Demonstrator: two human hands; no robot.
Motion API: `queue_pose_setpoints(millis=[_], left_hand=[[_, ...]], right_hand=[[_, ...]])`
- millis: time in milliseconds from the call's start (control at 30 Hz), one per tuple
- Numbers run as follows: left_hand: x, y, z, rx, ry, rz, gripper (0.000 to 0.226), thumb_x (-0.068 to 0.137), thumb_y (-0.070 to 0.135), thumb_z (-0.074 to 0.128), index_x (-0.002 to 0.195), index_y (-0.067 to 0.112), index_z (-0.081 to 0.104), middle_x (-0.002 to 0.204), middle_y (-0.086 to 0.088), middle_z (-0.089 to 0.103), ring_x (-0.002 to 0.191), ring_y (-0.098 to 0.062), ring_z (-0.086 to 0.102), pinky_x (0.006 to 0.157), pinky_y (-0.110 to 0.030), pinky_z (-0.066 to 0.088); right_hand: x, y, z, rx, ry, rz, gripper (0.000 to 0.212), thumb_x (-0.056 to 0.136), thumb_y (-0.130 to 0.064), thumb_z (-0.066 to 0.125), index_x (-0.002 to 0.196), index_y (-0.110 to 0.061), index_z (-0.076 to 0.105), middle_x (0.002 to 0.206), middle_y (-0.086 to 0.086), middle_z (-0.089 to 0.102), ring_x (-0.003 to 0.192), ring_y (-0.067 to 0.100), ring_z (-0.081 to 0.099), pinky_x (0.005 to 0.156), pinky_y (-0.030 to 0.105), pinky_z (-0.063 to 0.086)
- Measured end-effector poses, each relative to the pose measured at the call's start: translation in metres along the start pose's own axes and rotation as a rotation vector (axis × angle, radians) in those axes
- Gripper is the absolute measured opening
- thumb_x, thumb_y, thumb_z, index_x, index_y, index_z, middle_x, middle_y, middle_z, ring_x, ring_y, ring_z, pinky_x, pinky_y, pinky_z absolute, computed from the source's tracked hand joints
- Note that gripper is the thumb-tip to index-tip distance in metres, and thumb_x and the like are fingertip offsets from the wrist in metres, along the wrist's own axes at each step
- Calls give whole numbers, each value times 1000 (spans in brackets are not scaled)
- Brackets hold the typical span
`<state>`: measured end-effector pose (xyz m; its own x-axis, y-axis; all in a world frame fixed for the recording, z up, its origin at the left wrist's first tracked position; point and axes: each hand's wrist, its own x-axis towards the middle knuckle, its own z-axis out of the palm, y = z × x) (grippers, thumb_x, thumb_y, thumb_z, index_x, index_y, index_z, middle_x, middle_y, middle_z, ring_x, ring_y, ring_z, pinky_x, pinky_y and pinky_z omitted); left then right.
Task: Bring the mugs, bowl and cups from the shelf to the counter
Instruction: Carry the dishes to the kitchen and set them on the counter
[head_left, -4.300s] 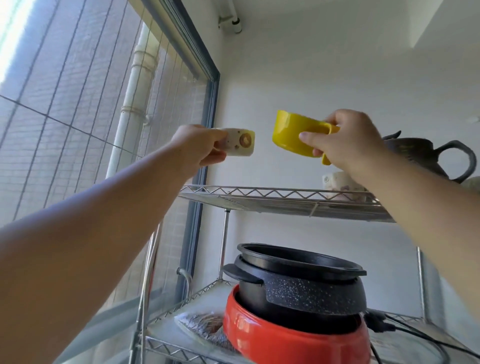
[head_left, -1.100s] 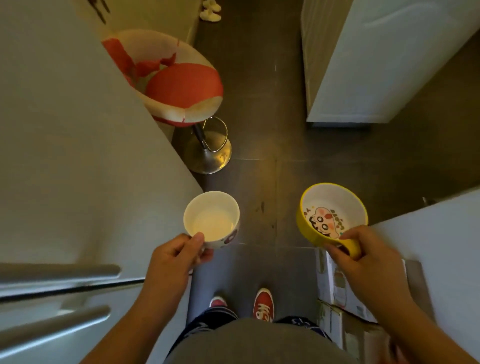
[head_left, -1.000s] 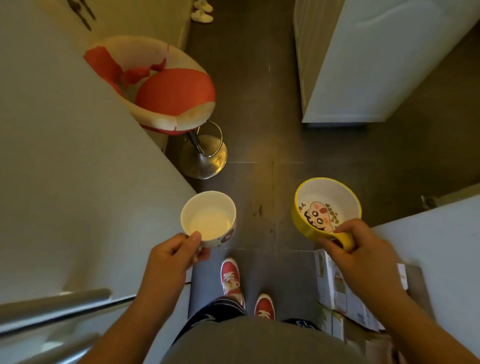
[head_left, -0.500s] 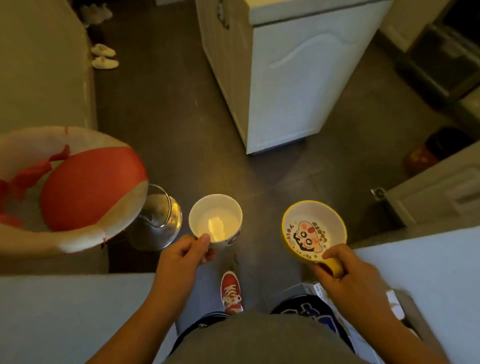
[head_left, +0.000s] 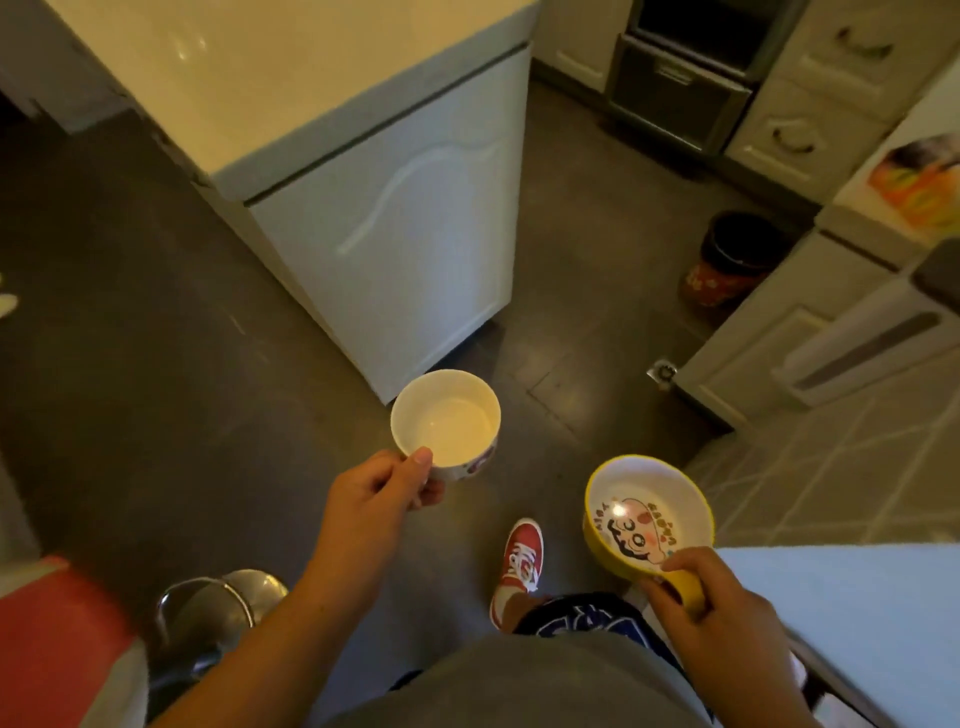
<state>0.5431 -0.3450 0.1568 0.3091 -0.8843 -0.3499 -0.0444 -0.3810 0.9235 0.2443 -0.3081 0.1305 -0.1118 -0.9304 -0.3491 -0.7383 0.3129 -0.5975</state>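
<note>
Mugs fill both our hands as we look down over the dark kitchen floor (head_left: 130, 364). Our left hand (head_left: 376, 493) grasps a white mug (head_left: 445, 423) by its near side, thumb lying on the rim and fingers curled under the wall; the mug is upright, empty, and carries a reddish print low on its outside. Our right hand (head_left: 711, 597) closes around the short handle of a yellow mug (head_left: 647, 514), which is wide and shallow, white inside, with a cartoon face printed on its bottom. Both mugs are in the air above the floor, well apart from each other, the white one farther and to the left. Beyond the white mug stands a white cabinet (head_left: 405, 234) with a pale counter (head_left: 270, 67) on top. A light blue surface (head_left: 852, 613) lies just right of our right hand. Between the hands we see a red sneaker (head_left: 522, 556) on the floor. Near left sits a chrome stool base (head_left: 218, 608), and far right a dark bin (head_left: 727, 260) stands beside grey drawers (head_left: 810, 119).
</note>
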Motion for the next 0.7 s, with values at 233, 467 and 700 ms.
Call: queue_pose_setpoints(millis=[233, 467, 700], left_hand=[[94, 52, 19, 58, 4, -4, 41, 87, 39, 61, 79, 0, 72, 78, -8, 75, 78, -20, 74, 74, -33, 58], [182, 74, 16, 117, 29, -51, 34, 96, 28, 56, 78, 6, 76, 76, -9, 76, 78, -24, 71, 72, -30, 54], [326, 111, 30, 147, -45, -56, 35, 95, 30, 58, 73, 7, 75, 76, -12, 75, 80, -28, 70, 76, -37, 56]], right_hand=[[118, -51, -18, 153, 77, -41, 26, 79, -33, 74, 82, -46, 51, 74, -21, 61, 69, 4, 61, 53, 16, 42], [228, -111, -20, 176, 151, -130, 31, 77, -31, 77, 85, -43, 50, 82, -18, 61, 77, 14, 61, 57, 24, 54], [342, -163, -23, 128, 191, -73, 35, 75, -31, 79, 82, -48, 49, 78, -17, 59, 69, 11, 59, 52, 13, 42]])
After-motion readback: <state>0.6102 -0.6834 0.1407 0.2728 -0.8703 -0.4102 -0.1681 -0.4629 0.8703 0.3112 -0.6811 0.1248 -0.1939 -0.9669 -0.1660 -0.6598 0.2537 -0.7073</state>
